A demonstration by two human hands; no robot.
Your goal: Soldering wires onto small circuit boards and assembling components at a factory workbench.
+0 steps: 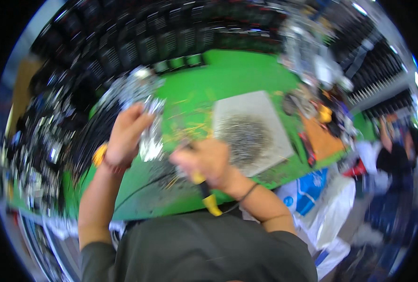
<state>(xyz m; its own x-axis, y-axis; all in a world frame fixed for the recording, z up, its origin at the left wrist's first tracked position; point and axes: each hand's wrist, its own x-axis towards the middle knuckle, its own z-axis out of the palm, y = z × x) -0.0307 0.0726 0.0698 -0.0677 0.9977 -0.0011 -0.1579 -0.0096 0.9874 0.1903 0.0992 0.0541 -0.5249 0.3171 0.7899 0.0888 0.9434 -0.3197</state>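
Observation:
My left hand [126, 134] is raised over the left part of the green work surface [181, 84]. Its fingers are closed, and blur hides anything between them. Shiny silvery material [152, 141] lies right beside it; I cannot tell if the hand touches it. A black and yellow handled hand tool [206, 195] is gripped in my right hand [206, 160]. Its handle points toward me and its dark tip is smeared, so the exact kind is unclear. Under and beyond my hands are scattered thin yellow pieces [190, 129].
Right of my right hand, a pale board [272, 113] bears a pile of fine grey pieces [244, 138]. Dark strands [89, 136] bunch at the left. Black bins [148, 44] line the back. A red-handled tool [307, 148] lies at right. Another person [394, 155] stands far right.

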